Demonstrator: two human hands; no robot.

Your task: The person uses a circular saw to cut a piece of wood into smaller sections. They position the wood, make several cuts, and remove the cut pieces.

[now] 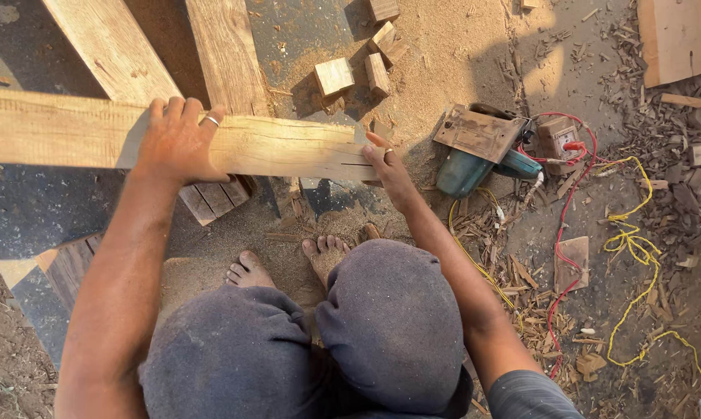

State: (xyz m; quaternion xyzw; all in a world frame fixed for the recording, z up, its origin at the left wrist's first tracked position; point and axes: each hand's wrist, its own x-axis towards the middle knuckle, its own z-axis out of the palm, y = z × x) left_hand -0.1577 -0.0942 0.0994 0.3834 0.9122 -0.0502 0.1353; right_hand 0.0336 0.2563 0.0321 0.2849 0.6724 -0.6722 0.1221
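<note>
you were steadying the long plank (273,147) across two slanted boards (226,54), in front of your bare feet. your left hand (178,143) lay flat over its top edge, fingers pressed together. your right hand (385,167) pinched the cut end, thumb on top. the circular saw (482,151) sat idle on the sawdust just beside it. this looked like positioning; next called for holding the plank firm.

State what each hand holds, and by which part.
Both hold the plank: the left hand lies over its middle, fingers over the top edge; the right hand grips its cut end.
</note>
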